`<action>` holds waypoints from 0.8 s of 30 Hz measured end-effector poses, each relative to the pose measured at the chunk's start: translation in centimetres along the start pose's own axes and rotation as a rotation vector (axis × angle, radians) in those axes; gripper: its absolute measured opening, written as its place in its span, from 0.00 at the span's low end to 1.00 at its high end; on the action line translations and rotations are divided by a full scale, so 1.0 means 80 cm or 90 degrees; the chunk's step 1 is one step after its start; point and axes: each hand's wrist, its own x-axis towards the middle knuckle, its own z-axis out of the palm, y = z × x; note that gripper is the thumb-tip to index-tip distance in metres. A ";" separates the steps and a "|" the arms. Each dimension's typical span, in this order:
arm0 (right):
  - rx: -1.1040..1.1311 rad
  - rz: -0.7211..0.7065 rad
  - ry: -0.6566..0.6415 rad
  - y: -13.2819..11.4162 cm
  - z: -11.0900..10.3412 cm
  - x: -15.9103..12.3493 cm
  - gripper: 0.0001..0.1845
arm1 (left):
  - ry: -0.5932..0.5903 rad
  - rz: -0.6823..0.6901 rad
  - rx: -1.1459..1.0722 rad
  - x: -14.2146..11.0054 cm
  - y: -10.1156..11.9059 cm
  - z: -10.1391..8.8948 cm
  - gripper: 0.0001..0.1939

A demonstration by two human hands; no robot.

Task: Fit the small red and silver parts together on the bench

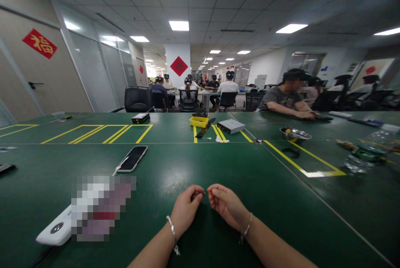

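My left hand (186,206) rests low over the green table (150,239), its thumb and fingers curled together in a pinch. Whatever those fingertips hold, if anything, is hidden. Facing it, a short gap away, my right hand (229,206) is closed with thumb against fingers. A tiny orange piece (210,192) shows at its fingertips, too small to name. Each wrist wears a silvery bracelet. Left of my hands lie a smartphone (133,159) with a white cable on it and a long white device (56,226), partly pixelated.
Farther off are a yellow tray (199,122), a grey box (231,125) and a metal dish (295,133). To the right a plastic bottle (359,160) lies on its side. Yellow tape marks the tabletop. A co-worker (286,93) sits across at the right; several people sit behind.
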 end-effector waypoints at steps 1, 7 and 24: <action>0.003 0.006 -0.003 0.000 -0.001 0.000 0.08 | -0.003 0.000 0.002 0.000 0.000 0.000 0.09; 0.019 0.030 -0.035 -0.003 -0.002 0.002 0.08 | -0.003 0.004 0.019 0.001 0.000 0.000 0.08; 0.012 0.067 -0.070 0.000 -0.005 0.008 0.08 | -0.007 -0.007 0.024 0.001 -0.004 0.004 0.05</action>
